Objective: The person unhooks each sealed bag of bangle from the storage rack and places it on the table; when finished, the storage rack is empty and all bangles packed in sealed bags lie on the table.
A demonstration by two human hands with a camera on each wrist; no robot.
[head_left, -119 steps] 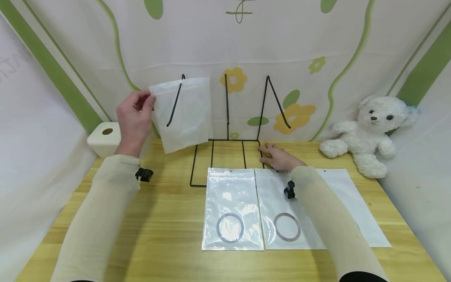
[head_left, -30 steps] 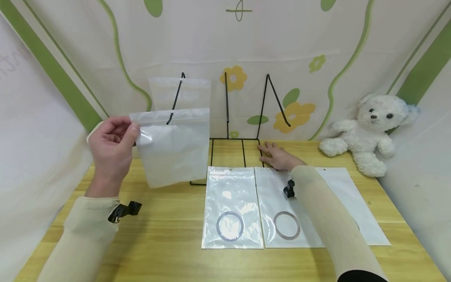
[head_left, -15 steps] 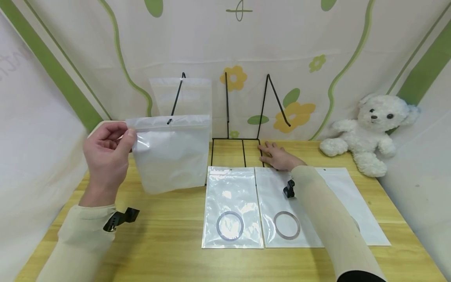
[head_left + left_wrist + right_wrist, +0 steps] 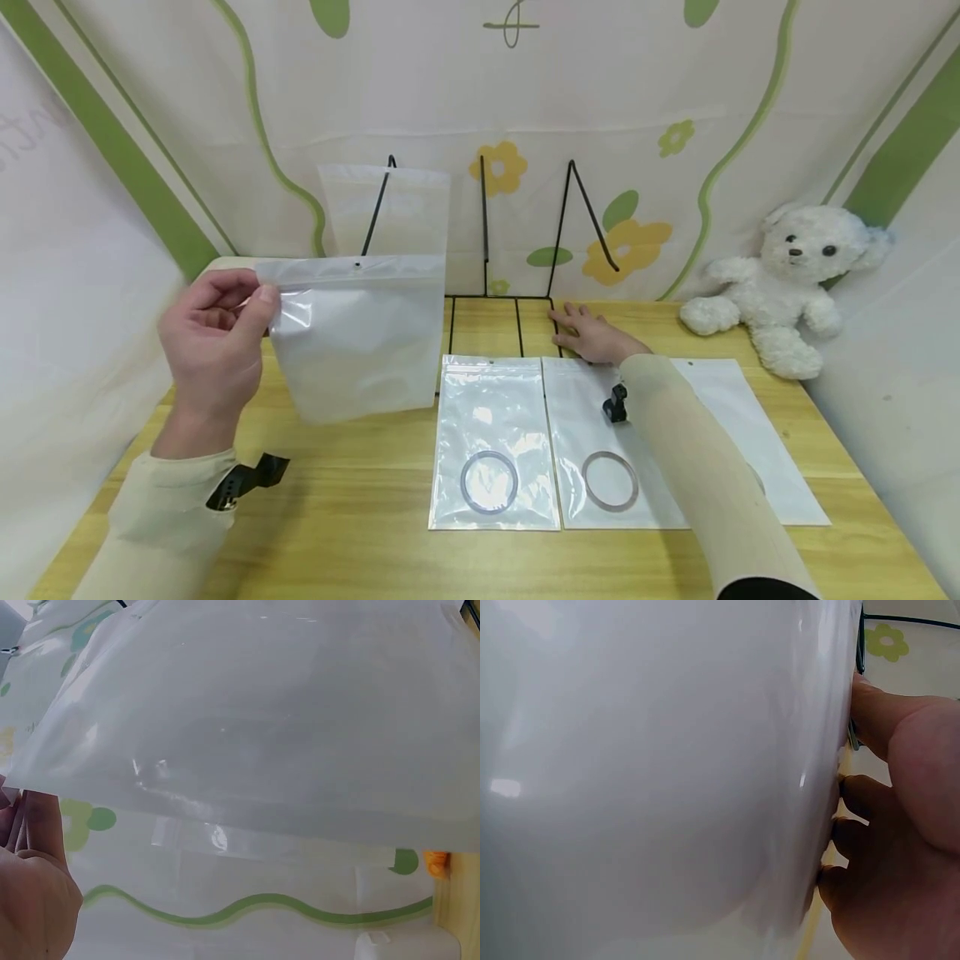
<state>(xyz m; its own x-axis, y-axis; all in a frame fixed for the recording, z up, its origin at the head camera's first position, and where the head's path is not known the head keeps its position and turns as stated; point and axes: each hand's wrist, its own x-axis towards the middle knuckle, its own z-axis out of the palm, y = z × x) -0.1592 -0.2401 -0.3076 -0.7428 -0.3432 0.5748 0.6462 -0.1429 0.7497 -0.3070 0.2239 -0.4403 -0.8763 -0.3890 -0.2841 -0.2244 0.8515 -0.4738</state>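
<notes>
My left hand (image 4: 213, 350) pinches the upper left corner of a white zip bag (image 4: 360, 342). The bag's punched hole lies right at the front end of the left hook of a black wire rack (image 4: 484, 225); the hook's tip no longer shows in front of the bag. Behind it, a second white zip bag (image 4: 416, 204) hangs farther back on the same hook. My right hand (image 4: 596, 335) rests with spread fingers on the right side of the rack's base. In the left wrist view, the held bag (image 4: 262, 727) fills most of the picture.
Flat on the wooden table (image 4: 337, 517) lie a clear-fronted zip bag (image 4: 495, 417) with a ring inside and another ringed bag (image 4: 570, 417). More white bag surface (image 4: 750, 417) extends right, partly under my sleeve. A white plush bear (image 4: 795, 283) sits at the back right.
My left hand moved the front bag down, left and toward me along the hook, away from the bag behind. The hook's tip, earlier poking through the hole, is now hidden. My right hand stayed still.
</notes>
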